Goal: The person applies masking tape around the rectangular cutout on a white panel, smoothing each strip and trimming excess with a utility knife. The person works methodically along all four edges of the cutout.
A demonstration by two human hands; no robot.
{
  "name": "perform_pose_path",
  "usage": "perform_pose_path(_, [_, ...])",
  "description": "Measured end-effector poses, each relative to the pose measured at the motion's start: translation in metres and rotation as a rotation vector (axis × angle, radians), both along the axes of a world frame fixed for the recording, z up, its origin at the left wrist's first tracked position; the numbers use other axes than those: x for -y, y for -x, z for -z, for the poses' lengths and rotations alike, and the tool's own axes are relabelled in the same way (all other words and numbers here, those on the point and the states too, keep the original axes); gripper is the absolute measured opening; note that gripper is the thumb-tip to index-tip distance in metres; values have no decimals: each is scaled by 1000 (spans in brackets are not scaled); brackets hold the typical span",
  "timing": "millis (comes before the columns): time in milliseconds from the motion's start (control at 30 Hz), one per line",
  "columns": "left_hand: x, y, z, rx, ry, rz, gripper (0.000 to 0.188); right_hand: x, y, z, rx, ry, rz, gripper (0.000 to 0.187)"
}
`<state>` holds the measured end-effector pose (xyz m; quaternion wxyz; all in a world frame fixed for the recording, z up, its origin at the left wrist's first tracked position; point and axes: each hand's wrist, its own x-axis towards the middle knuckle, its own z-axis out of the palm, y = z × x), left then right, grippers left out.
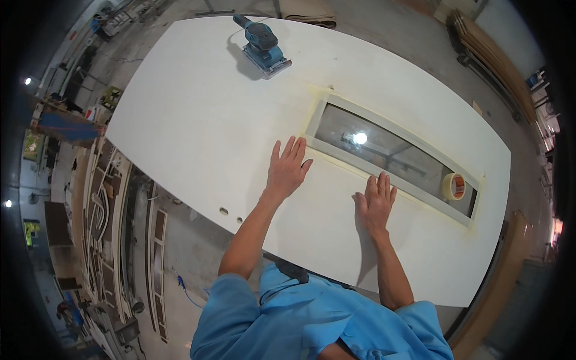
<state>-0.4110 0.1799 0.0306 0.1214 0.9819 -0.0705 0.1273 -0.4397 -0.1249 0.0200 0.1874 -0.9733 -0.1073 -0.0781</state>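
A large white door panel [198, 114] lies flat before me, with a long glass window [390, 144] set in a pale frame [360, 169]. My left hand [287, 168] rests with fingers stretched out, its tips by the frame's near left corner. My right hand [377, 203] also lies with fingers extended, the tips at the near edge of the frame. Neither hand holds anything. Yellowish tape or residue runs along the frame's outer edge; I cannot tell which. A roll of masking tape [454, 186] stands at the right end of the glass.
A blue-green power sander [262, 48] sits near the panel's far edge. Two small holes [224, 211] pierce the panel's near left side. Wooden frames and strips [111, 222] are stacked at left. Brown boards [492, 63] lean on a cart at far right.
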Motion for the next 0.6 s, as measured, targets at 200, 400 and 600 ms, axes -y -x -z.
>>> perform_pose_path(200, [-35, -58, -5, -109, 11, 197, 66, -45, -19, 2, -54, 52, 244, 70])
perform_pose_path(400, [-47, -83, -7, -130, -1, 303, 63, -43, -19, 5, -19, 109, 239, 64])
perform_pose_path(600, [-67, -43, 0, -197, 30, 388, 57, -45, -23, 3, 20, 116, 248, 61])
